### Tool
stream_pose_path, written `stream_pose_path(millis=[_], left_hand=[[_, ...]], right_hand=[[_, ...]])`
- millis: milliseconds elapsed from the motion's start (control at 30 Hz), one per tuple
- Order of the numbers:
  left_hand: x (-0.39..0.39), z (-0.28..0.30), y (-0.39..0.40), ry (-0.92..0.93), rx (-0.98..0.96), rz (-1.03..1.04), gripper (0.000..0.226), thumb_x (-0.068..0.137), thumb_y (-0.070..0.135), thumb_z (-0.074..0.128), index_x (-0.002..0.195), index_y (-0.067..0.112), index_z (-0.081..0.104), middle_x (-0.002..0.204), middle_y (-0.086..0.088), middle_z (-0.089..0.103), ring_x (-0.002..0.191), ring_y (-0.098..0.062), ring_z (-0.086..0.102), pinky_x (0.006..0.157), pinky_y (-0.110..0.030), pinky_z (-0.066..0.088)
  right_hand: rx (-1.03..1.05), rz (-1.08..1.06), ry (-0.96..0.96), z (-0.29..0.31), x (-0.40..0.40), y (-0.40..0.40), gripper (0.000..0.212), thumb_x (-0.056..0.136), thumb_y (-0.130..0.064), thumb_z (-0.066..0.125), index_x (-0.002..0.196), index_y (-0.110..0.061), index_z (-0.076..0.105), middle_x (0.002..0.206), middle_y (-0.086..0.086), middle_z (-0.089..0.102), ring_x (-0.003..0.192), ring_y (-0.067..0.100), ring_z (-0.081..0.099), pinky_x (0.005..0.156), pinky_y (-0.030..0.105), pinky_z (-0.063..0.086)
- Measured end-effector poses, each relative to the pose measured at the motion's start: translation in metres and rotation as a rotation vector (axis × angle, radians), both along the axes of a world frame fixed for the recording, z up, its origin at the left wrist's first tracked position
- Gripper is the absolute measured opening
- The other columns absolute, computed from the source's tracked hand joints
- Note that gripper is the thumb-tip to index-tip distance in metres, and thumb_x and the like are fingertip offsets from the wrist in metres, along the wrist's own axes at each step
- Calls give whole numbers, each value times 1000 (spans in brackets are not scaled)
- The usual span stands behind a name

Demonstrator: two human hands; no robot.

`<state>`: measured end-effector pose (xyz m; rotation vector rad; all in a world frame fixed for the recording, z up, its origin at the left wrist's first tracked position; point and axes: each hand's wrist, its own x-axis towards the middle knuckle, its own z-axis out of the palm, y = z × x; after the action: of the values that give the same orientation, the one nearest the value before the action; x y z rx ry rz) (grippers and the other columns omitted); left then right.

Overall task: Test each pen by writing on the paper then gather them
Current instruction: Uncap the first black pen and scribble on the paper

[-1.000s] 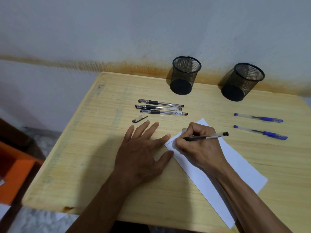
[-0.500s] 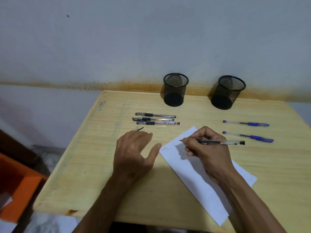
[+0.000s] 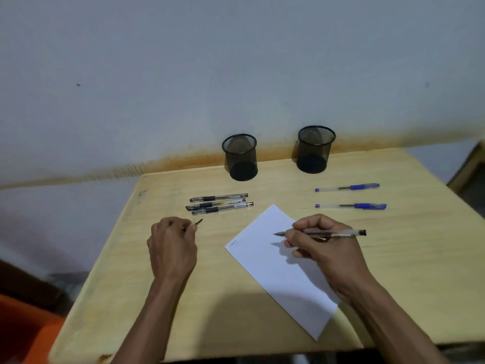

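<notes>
My right hand (image 3: 321,248) grips an uncapped black pen (image 3: 338,233), its tip lifted just above the white paper (image 3: 265,261). A faint scribble sits near the paper's left corner. My left hand (image 3: 172,243) is closed on the black pen cap (image 3: 199,222), whose clip sticks out from the fingers, left of the paper. Three capped black pens (image 3: 220,202) lie side by side beyond my left hand. Two blue pens, the far blue pen (image 3: 347,187) and the near blue pen (image 3: 350,205), lie right of the paper.
Two black mesh pen cups, the left cup (image 3: 240,157) and the right cup (image 3: 315,149), stand at the back of the wooden table (image 3: 409,258) against the wall. An orange object (image 3: 23,329) sits on the floor at lower left.
My right hand lifted the pen off the paper and moved right. My left hand left the paper's edge, curled shut and picked up the cap. The camera tilted upward.
</notes>
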<state>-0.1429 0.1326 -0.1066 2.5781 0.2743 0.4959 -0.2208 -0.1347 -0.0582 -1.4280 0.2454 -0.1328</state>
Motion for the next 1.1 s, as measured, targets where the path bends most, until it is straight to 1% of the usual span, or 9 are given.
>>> stream_pose_path(millis=[100, 200, 267, 367, 500, 567, 733, 900, 1100], left_hand=[[-10, 11, -7, -53, -125, -83, 4, 87, 21, 70, 90, 19, 72, 94, 3, 69, 97, -24, 59, 81, -37, 46], [-27, 36, -28, -81, -397, -153, 7, 85, 15, 73, 88, 22, 73, 82, 11, 70, 80, 0, 63, 70, -11, 44], [-38, 50, -42, -92, -592, -185, 10, 85, 11, 74, 91, 19, 75, 82, 7, 73, 78, 1, 64, 68, -4, 43], [-51, 59, -58, -53, -699, -270, 11, 85, 13, 76, 91, 23, 77, 83, 9, 77, 80, 1, 68, 72, -9, 48], [-72, 62, -78, -23, -717, -391, 15, 82, 12, 77, 86, 26, 77, 86, 15, 76, 85, -2, 70, 76, -14, 51], [-80, 62, -84, -38, -711, -420, 16, 81, 12, 77, 86, 27, 78, 87, 14, 76, 86, -4, 69, 77, -18, 51], [-86, 64, -88, -77, -684, -469, 15, 80, 15, 77, 87, 28, 77, 89, 13, 75, 90, -6, 69, 80, -21, 51], [-89, 66, -87, -110, -631, -527, 12, 79, 23, 74, 88, 30, 77, 91, 15, 75, 96, -10, 69, 83, -23, 52], [-94, 70, -86, -90, -625, -594, 25, 81, 8, 77, 86, 33, 79, 87, 13, 76, 89, -8, 71, 81, -25, 54]], right_hand=[[-35, -33, -19, 5, -5, -5, 12, 77, 3, 83, 84, -3, 75, 79, 10, 80, 76, 26, 78, 63, 30, 62], [-76, 15, -40, 13, -10, -9, 16, 79, 0, 83, 91, -10, 80, 86, 5, 82, 83, 27, 78, 76, 37, 65], [-80, 53, -71, 20, -14, -9, 15, 83, -5, 80, 97, -12, 80, 89, 4, 82, 86, 23, 79, 76, 36, 65], [-104, 38, -151, 30, -19, -5, 9, 86, -13, 79, 95, -16, 79, 88, -1, 82, 86, 14, 79, 68, 28, 63], [-199, 50, -218, 36, -21, -7, 8, 80, -24, 82, 83, -31, 82, 103, -21, 78, 104, -5, 69, 77, 15, 58], [-205, 69, -231, 38, -23, -10, 4, 76, -29, 82, 80, -30, 83, 111, -25, 74, 107, -12, 65, 76, 10, 55], [-240, 48, -241, 37, -27, -14, 17, 69, -42, 78, 79, -30, 82, 117, -23, 72, 109, -11, 64, 83, 23, 56], [-273, 68, -217, 33, -28, -11, 8, 75, -34, 82, 81, -29, 82, 118, -18, 73, 113, -6, 64, 90, 33, 56], [-297, 105, -237, 31, -33, -9, 3, 77, -31, 81, 80, -33, 82, 107, -21, 74, 105, -4, 68, 79, 16, 57]])
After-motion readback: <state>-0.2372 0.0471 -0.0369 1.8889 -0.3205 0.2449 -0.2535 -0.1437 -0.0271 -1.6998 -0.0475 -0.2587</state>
